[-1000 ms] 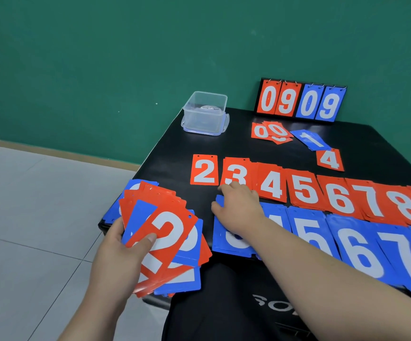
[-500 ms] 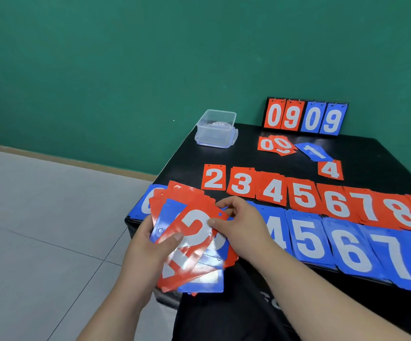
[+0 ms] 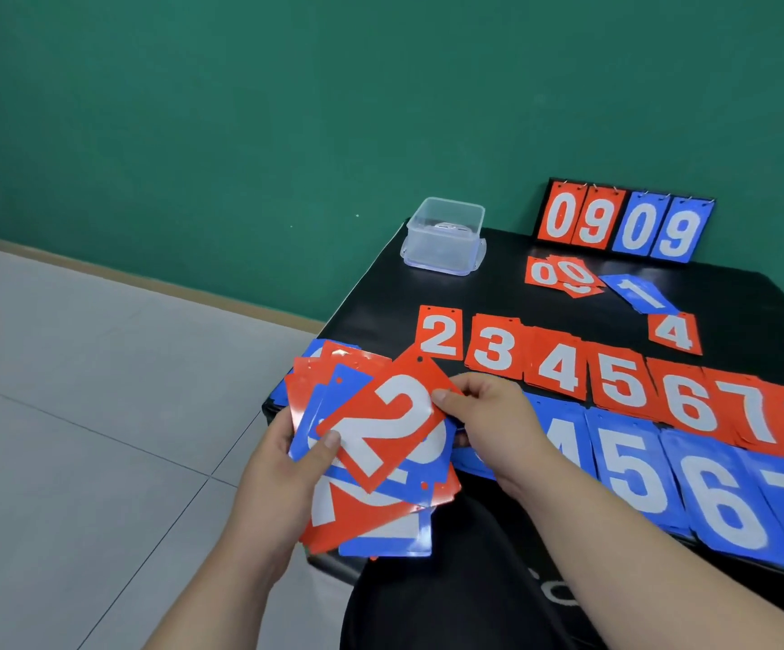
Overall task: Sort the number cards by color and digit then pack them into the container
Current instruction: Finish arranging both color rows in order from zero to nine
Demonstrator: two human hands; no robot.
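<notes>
My left hand grips one fanned stack at the surface's near corner. My right hand's fingers pinch its top red 2. I count seven red piles in a row, and one container beyond.

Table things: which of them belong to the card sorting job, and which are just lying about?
Job: stack of cards in the left hand; red 2 card pinched by the right hand; red row; blue row; loose cards; clear box.
Just there: scoreboard stand; black table.
</notes>
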